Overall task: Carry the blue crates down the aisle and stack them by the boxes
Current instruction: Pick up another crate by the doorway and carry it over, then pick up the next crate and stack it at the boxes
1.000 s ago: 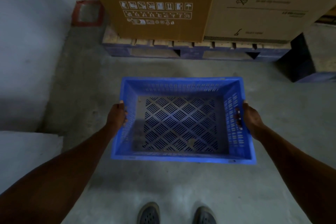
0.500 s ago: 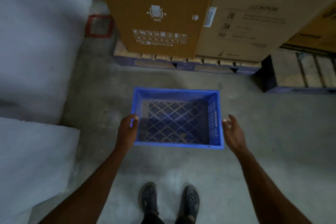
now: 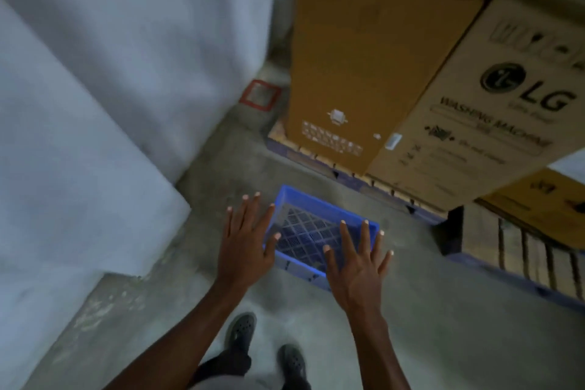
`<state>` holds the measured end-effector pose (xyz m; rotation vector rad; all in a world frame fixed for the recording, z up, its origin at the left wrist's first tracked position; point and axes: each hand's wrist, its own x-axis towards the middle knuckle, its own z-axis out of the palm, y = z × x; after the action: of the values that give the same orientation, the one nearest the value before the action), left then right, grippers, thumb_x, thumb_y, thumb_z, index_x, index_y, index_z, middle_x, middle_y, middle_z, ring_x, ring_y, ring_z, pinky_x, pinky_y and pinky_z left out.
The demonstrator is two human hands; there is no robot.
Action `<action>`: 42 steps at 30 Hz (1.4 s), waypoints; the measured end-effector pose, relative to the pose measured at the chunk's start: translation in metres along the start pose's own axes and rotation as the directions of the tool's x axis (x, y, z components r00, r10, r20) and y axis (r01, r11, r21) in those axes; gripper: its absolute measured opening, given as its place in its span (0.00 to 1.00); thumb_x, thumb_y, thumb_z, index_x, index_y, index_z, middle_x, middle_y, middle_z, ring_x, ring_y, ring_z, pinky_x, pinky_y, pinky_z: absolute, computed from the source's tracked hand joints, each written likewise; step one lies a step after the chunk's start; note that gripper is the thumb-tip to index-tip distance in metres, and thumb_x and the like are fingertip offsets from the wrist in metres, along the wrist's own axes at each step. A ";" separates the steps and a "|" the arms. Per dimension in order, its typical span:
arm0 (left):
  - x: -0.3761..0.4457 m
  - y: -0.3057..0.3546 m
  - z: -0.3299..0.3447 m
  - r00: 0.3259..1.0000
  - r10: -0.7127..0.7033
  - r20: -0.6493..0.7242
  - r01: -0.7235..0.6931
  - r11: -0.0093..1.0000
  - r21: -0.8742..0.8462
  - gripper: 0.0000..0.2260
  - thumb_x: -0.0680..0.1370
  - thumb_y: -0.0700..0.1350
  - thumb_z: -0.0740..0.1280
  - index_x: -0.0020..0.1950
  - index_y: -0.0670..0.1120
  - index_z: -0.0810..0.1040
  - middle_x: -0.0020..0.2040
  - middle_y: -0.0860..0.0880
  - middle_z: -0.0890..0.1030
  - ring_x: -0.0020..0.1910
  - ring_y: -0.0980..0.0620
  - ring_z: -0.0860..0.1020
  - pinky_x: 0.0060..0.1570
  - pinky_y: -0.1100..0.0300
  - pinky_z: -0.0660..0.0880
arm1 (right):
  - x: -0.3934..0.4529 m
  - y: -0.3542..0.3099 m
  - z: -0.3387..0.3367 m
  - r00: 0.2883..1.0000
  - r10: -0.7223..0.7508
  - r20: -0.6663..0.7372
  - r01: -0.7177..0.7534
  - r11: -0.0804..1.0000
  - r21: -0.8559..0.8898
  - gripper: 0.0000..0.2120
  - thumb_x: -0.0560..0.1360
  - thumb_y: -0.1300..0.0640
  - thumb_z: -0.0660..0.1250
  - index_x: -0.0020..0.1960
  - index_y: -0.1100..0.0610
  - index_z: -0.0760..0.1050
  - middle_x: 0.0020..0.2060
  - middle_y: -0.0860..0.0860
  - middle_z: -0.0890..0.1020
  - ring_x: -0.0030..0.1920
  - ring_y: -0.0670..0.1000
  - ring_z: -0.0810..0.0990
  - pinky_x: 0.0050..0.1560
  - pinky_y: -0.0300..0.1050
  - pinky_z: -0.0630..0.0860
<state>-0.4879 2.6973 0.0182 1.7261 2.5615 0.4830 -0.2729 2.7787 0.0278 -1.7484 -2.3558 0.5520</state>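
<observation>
One blue crate (image 3: 308, 206) with a perforated bottom sits on the concrete floor in front of the tall cardboard boxes (image 3: 354, 57). My left hand (image 3: 245, 239) hovers above its left side, fingers spread and holding nothing. My right hand (image 3: 357, 263) hovers over its near right corner, also spread wide, and hides part of the rim. Neither hand touches the crate as far as I can see.
The boxes stand on a wooden pallet (image 3: 316, 161), with a second pallet (image 3: 522, 250) to the right. White wrapped blocks (image 3: 95, 104) fill the left side. A red square (image 3: 260, 95) marks the floor. My shoes (image 3: 240, 331) are below.
The crate went from my two-handed grip down to the floor. Both hands let go and lifted away with fingers spread. The view has risen and turned left.
</observation>
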 end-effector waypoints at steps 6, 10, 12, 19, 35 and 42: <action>-0.079 0.014 -0.058 0.896 -0.434 -0.099 0.426 0.900 -0.090 0.25 0.79 0.59 0.59 0.75 0.53 0.69 0.79 0.45 0.61 0.78 0.43 0.59 0.74 0.40 0.58 | -0.033 -0.053 -0.023 0.957 -0.250 0.144 0.233 0.964 0.124 0.33 0.76 0.32 0.50 0.79 0.40 0.55 0.81 0.50 0.53 0.80 0.57 0.44 0.77 0.62 0.45; -0.156 0.011 -0.087 0.740 -0.651 -0.169 0.637 0.759 -0.134 0.28 0.79 0.60 0.57 0.78 0.53 0.64 0.80 0.47 0.61 0.79 0.45 0.58 0.75 0.42 0.56 | -0.063 -0.089 -0.022 0.830 -0.490 0.267 0.472 0.872 0.132 0.33 0.77 0.32 0.52 0.79 0.37 0.49 0.81 0.50 0.49 0.80 0.59 0.43 0.77 0.63 0.43; -0.201 0.007 -0.100 0.675 -0.710 -0.201 0.700 0.702 -0.131 0.29 0.79 0.61 0.58 0.79 0.53 0.61 0.80 0.49 0.60 0.79 0.46 0.57 0.76 0.42 0.55 | -0.086 -0.104 -0.017 0.696 -0.631 0.343 0.623 0.768 0.147 0.34 0.77 0.31 0.51 0.79 0.35 0.41 0.81 0.48 0.45 0.80 0.57 0.39 0.76 0.60 0.40; -0.370 0.014 -0.144 0.324 -0.884 -0.336 0.873 0.417 -0.253 0.29 0.80 0.62 0.57 0.80 0.56 0.58 0.81 0.51 0.57 0.80 0.49 0.53 0.77 0.46 0.47 | -0.201 -0.167 0.000 0.321 -0.840 0.438 0.845 0.463 0.268 0.33 0.75 0.28 0.45 0.77 0.32 0.40 0.81 0.48 0.45 0.80 0.55 0.39 0.78 0.59 0.43; -0.840 0.075 -0.216 -0.473 -0.794 -0.383 0.830 -0.254 -0.497 0.30 0.79 0.65 0.56 0.80 0.60 0.52 0.81 0.52 0.55 0.80 0.49 0.53 0.77 0.46 0.52 | -0.674 -0.232 0.071 -0.444 -0.747 0.495 0.783 -0.055 0.620 0.32 0.77 0.31 0.52 0.76 0.31 0.42 0.81 0.44 0.45 0.80 0.50 0.38 0.76 0.54 0.41; -0.991 0.076 -0.233 -0.722 -0.607 -0.332 0.653 -0.441 -0.615 0.31 0.79 0.67 0.53 0.80 0.60 0.53 0.81 0.52 0.55 0.80 0.50 0.51 0.77 0.45 0.50 | -0.856 -0.266 0.111 -0.670 -0.564 0.482 0.679 -0.204 0.705 0.33 0.77 0.31 0.53 0.78 0.35 0.48 0.81 0.43 0.45 0.80 0.49 0.39 0.78 0.55 0.45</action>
<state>-0.0755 1.7677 0.1036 -1.9687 2.8038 0.8375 -0.2851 1.8788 0.1066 1.7195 -3.0583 0.9416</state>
